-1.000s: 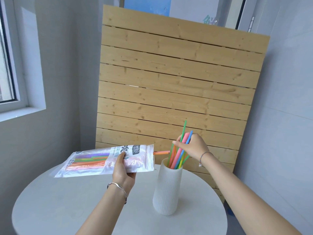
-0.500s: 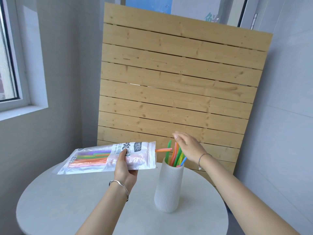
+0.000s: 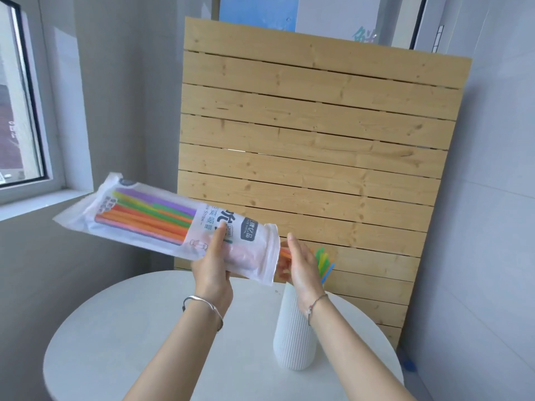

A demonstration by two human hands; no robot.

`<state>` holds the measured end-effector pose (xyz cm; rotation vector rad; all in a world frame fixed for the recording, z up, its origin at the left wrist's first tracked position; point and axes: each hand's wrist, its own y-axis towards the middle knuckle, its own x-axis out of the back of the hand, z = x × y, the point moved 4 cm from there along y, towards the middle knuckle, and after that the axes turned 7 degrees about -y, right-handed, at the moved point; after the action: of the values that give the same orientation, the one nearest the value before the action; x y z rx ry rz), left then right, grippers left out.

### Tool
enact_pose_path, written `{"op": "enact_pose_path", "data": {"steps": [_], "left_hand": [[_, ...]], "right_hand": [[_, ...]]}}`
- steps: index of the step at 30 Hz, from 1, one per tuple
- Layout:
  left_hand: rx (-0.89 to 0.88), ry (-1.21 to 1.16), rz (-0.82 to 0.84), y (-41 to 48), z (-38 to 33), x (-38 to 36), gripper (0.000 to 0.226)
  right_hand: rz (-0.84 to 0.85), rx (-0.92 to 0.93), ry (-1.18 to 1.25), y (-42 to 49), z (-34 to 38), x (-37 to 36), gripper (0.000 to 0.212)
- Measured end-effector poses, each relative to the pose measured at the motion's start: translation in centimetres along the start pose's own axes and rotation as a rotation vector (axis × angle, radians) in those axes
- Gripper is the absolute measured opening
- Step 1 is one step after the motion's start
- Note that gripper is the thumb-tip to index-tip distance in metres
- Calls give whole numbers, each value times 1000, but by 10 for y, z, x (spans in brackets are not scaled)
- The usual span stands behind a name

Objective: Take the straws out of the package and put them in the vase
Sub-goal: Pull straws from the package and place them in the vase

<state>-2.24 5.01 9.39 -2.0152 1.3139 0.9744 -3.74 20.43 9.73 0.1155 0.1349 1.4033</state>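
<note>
My left hand (image 3: pixel 212 274) grips a clear plastic package (image 3: pixel 162 224) of coloured straws, tilted with its open mouth down to the right. An orange straw tip (image 3: pixel 285 252) pokes out of that mouth. My right hand (image 3: pixel 302 267) is at the mouth, fingers stretched and touching the orange tip; I cannot tell if it pinches it. A white ribbed vase (image 3: pixel 293 340) stands on the table below my right hand. Several straws in the vase (image 3: pixel 324 260) show green and blue tips behind my right hand.
The vase stands on a round white table (image 3: pixel 121 351). A pale wooden slat panel (image 3: pixel 312 157) leans against the wall behind it. A window (image 3: pixel 20 111) with a white sill is on the left.
My right hand left the straws in the vase and moved left to the package mouth. My left hand raised and tilted the package, mouth down toward the vase.
</note>
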Motion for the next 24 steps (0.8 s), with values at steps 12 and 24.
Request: {"op": "enact_pose_path", "data": {"steps": [12, 24], "left_hand": [[215, -221, -94, 6, 8, 9, 25], [333, -183, -222, 7, 38, 34, 11]], "right_hand": [[-82, 104, 360, 10, 24, 34, 12], [-432, 391, -94, 26, 74, 105, 50]]}}
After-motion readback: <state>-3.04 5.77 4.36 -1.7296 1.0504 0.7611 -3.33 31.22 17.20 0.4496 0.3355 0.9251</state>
